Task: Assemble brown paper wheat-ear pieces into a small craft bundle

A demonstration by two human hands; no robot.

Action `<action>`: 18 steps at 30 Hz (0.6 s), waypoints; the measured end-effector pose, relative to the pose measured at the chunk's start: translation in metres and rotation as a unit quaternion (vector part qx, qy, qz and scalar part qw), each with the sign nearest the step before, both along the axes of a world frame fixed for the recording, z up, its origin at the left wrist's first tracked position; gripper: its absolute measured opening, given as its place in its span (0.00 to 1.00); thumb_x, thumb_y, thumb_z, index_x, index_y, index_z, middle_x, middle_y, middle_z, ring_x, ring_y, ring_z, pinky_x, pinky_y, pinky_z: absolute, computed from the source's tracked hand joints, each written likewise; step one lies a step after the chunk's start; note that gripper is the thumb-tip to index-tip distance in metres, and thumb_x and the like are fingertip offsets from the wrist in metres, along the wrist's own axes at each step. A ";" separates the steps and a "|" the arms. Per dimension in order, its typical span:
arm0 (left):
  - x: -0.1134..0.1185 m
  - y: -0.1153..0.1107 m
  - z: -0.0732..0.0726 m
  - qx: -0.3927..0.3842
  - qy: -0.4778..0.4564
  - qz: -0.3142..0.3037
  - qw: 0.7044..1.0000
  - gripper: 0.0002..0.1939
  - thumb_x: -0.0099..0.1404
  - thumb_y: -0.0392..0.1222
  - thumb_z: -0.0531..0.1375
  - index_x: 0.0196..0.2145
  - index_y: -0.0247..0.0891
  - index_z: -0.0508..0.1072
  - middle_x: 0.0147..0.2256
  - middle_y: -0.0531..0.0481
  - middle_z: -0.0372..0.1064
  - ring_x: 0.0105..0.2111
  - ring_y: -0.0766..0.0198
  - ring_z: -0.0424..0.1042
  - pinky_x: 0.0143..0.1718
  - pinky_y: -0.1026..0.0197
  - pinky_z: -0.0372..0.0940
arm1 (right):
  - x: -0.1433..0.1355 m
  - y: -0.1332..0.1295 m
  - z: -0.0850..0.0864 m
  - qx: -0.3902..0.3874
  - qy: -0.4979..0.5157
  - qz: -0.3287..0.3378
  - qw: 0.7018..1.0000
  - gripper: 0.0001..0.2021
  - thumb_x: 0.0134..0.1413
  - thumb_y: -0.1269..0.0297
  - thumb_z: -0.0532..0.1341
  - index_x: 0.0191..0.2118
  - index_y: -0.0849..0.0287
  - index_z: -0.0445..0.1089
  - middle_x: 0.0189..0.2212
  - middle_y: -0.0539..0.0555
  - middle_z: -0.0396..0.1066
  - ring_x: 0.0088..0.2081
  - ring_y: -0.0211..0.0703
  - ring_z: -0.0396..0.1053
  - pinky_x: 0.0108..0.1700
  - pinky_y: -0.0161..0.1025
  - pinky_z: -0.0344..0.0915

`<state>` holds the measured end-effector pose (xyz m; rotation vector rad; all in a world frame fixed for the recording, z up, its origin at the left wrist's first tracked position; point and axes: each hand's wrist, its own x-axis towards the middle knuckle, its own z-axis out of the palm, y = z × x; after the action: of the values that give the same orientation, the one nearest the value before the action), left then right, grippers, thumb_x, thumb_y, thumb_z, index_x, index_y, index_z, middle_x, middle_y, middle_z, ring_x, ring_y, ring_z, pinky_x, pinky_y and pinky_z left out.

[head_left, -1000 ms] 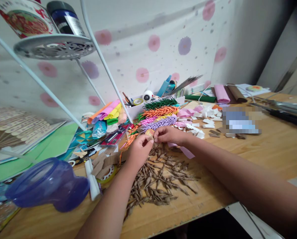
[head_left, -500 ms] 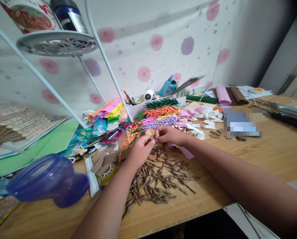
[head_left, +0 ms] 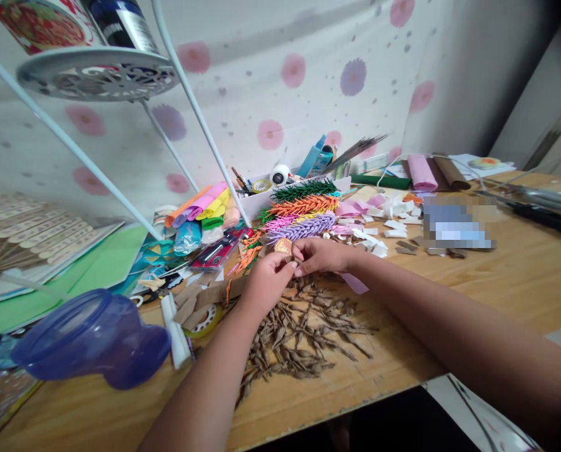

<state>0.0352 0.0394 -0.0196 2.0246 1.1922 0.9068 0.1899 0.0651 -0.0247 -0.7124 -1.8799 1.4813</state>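
My left hand (head_left: 268,279) and my right hand (head_left: 322,256) meet at the middle of the table, their fingertips pinched together. Whatever lies between the fingers is too small and hidden to name. Below them spreads a heap of twisted brown paper pieces (head_left: 299,339). Just beyond the fingers is a small round yellowish item (head_left: 283,245). Behind my hands lie bundles of twisted paper: purple (head_left: 304,230), orange (head_left: 304,206) and green (head_left: 305,190).
A purple translucent container (head_left: 92,339) stands at the left, near a tape roll (head_left: 204,321). A white metal stand (head_left: 101,72) rises behind. White paper scraps (head_left: 396,229) lie right of the bundles, beside a blurred rectangular object (head_left: 457,224).
My hands have drawn slightly closer together, with the fingertips now touching. The camera view has shifted a little.
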 end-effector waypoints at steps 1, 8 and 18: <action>0.000 0.001 0.000 -0.002 -0.003 0.002 1.000 0.09 0.53 0.41 0.53 0.29 0.35 0.70 0.23 0.53 0.64 0.24 0.68 0.61 0.26 0.66 0.56 | 0.001 0.000 0.001 -0.002 0.004 0.005 1.000 0.15 0.32 0.71 0.64 0.22 0.62 0.53 0.19 0.41 0.55 0.21 0.26 0.54 0.23 0.27 0.51; -0.003 0.004 0.000 0.024 -0.024 0.026 0.999 0.07 0.53 0.39 0.51 0.26 0.35 0.68 0.21 0.54 0.60 0.23 0.69 0.59 0.24 0.68 0.54 | 0.006 -0.001 0.004 -0.008 0.027 -0.004 1.000 0.06 0.43 0.66 0.57 0.26 0.63 0.59 0.19 0.44 0.57 0.20 0.27 0.54 0.23 0.29 0.50; -0.004 0.006 -0.004 0.022 -0.029 0.062 0.997 0.07 0.52 0.40 0.53 0.25 0.35 0.66 0.20 0.55 0.61 0.22 0.69 0.60 0.23 0.68 0.55 | -0.001 -0.003 0.005 0.050 0.007 -0.053 0.997 0.06 0.38 0.71 0.59 0.26 0.63 0.60 0.23 0.47 0.62 0.26 0.30 0.59 0.30 0.30 0.56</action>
<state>0.0310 0.0457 -0.0234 1.9629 1.2877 1.0531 0.1885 0.0623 -0.0192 -0.7405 -1.8615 1.3129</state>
